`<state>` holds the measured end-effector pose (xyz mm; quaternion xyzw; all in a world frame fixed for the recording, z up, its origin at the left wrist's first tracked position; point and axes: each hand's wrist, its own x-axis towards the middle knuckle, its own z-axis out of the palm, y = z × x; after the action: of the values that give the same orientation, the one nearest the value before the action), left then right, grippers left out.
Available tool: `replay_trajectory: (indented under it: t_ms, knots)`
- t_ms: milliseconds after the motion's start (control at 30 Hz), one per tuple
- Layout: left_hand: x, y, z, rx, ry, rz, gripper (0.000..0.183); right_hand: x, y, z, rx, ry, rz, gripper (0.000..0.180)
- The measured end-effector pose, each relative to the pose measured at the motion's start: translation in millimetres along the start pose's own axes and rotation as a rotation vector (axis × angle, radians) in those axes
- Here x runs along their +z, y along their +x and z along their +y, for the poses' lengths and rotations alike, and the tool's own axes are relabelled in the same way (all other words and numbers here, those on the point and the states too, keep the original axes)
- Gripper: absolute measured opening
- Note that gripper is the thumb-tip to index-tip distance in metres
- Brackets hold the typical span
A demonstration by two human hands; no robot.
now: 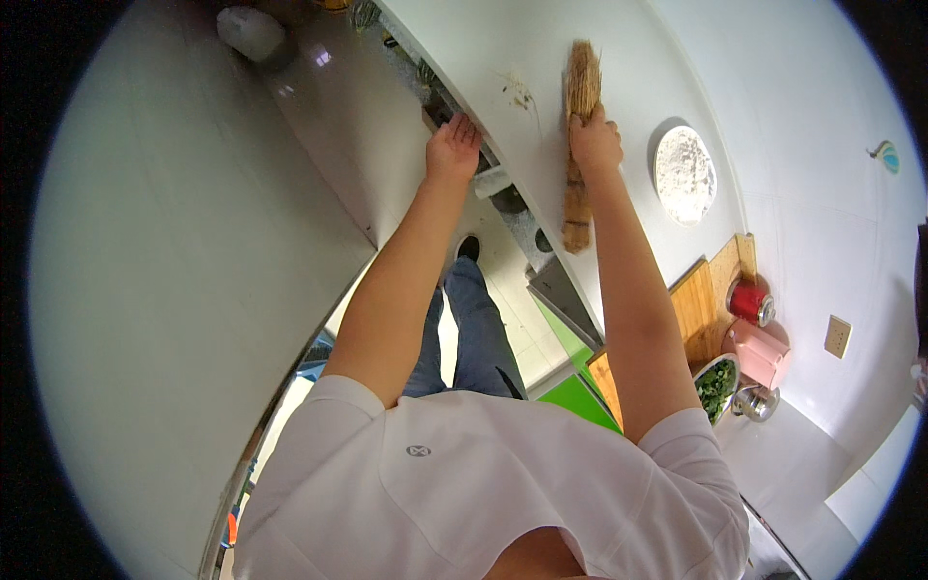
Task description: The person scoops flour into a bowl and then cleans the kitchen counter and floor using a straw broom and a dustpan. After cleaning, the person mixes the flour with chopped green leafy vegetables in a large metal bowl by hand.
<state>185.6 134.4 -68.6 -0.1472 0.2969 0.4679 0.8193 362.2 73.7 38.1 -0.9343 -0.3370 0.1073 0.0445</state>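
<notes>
My right hand [596, 141] is closed around a short straw hand brush [578, 192], whose bristles [582, 76] lie on the white counter [529, 43] and point away from me. To the left, my left hand [455, 145] is held at the counter's front edge, palm up with fingers extended, above an opening below the edge. Nothing is seen in that hand. Small dry bits of debris [518, 94] lie on the counter between the brush and the edge. A round plate or lid with a shiny, whitish surface [685, 175] rests right of the brush.
At the right stand wooden boards [696, 308], a red can [750, 302], a pink container [757, 353], a bowl of green leaves [717, 389] and a glass jar [756, 402]. A wall socket [837, 336] is further right. A white bag-like thing [250, 32] is at upper left.
</notes>
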Motion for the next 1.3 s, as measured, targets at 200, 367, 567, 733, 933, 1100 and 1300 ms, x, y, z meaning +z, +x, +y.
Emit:
replay_trajectory:
  t_ms: [200,367,567,733,933,1100,1300]
  knots:
    - [-71.5,-45.3,11.8,-0.084,0.211,-0.032,0.046,11.1,-27.4,-13.7,-0.102,0.122,-0.048,0.054]
    - [-172.5,-142.3,57.5,-0.087,0.288,0.172,0.044,6.8,-30.1,46.2,-0.113,0.077,0.03,0.054]
    - [-363.0,-289.8,95.0,-0.061,0.288,0.501,0.043,28.0,-49.5,91.0,-0.263,0.108,0.021,0.063]
    - [-437.3,-396.7,106.2,-0.159,0.791,0.695,0.044,-3.4,-35.4,102.0,-0.219,-0.055,0.149,0.068]
    - [-434.8,-448.0,132.2,-0.172,0.944,0.617,0.042,42.0,-58.0,136.9,-0.295,0.038,0.482,0.066]
    - [-467.3,-467.5,160.2,-0.195,1.089,0.518,0.035,74.0,-234.9,93.0,-0.691,0.29,0.835,0.054]
    - [-540.7,-540.9,240.9,-0.274,1.292,0.549,0.033,236.5,-457.1,143.2,-0.458,0.266,0.317,0.053]
